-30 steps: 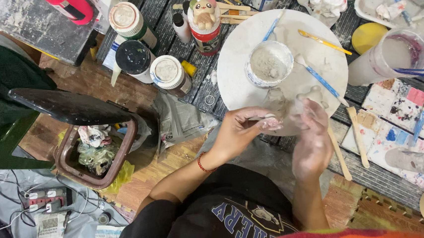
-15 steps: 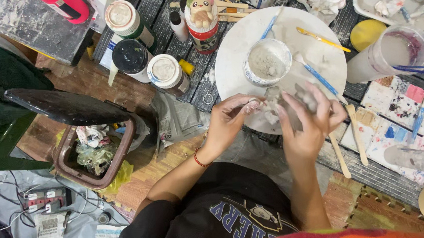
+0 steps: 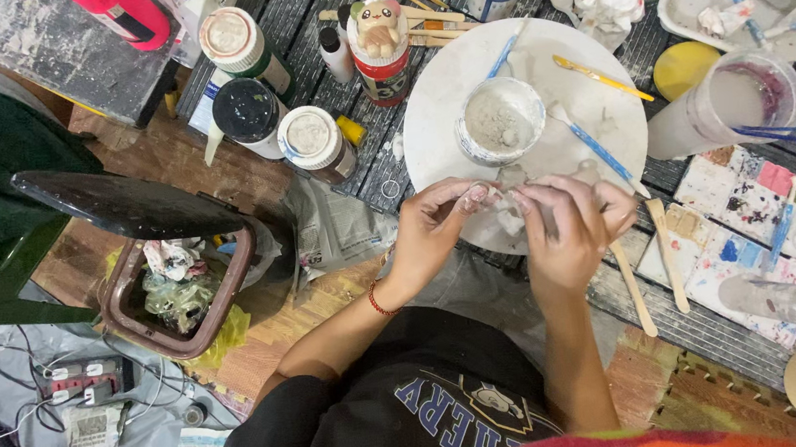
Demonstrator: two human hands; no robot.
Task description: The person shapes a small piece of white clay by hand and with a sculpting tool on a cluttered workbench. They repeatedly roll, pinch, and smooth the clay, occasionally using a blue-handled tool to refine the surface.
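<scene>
I see my left hand (image 3: 431, 235) and right hand (image 3: 571, 230) meet at the near edge of the round white board (image 3: 463, 88), both grips pinching a small pale clay lump (image 3: 508, 214) between fingertips. Just beyond it on the board sits a cup (image 3: 500, 121) of grey paste, with a blue brush (image 3: 598, 149) beside it. Jars (image 3: 313, 141) stand farther left on the desk (image 3: 299, 16).

Both hands meet at near edge of round white plaster-smeared board (image 3: 463, 88). Grey-crusted white cup (image 3: 500, 119) stands just beyond fingertips, blue-handled brush (image 3: 598, 149) beside it. Left: white-lidded jars (image 3: 313, 141) and open brown waste bin (image 3: 179, 290) crowd approach. Right: flat wooden sticks (image 3: 666, 251), tall clear cup of cloudy water (image 3: 735, 102). Bare patch on board's left part.
</scene>
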